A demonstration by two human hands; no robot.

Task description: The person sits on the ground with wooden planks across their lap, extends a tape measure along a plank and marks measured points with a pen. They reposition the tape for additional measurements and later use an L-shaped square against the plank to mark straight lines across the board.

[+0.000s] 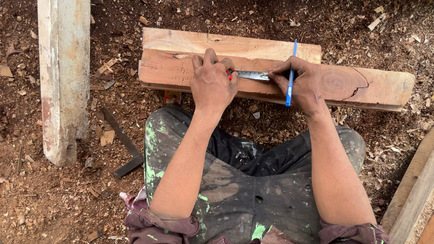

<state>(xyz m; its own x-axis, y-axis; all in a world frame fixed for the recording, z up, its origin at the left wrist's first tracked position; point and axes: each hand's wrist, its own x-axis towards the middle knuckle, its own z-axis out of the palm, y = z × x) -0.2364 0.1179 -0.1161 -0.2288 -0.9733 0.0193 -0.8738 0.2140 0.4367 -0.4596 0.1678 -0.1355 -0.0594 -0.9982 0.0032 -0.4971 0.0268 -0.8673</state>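
Plank (361, 88), reddish wood, one: lies across the ground just beyond your knees, on top of a paler plank (190, 41) that shows at its far edge. Judged heavy and stiff, rough-sawn, with a crack by the knot toward its right end; take hold at both ends, clear of the crack.

Tape measure (253, 75), one: thin steel blade, springy, likely to slip; lies flat on the plank between your hands.

Left hand (212, 83): fingers curled, pressing down on what looks like the tape's red case, mostly hidden.

Right hand (305, 86): fingertips pin the blade's end, with one blue pencil (290, 72) pinched upright among the fingers.

Also: one weathered post (65, 77) at far left, one dark metal square (123, 142) near your left knee, boards (413, 194) at near right, chips everywhere.
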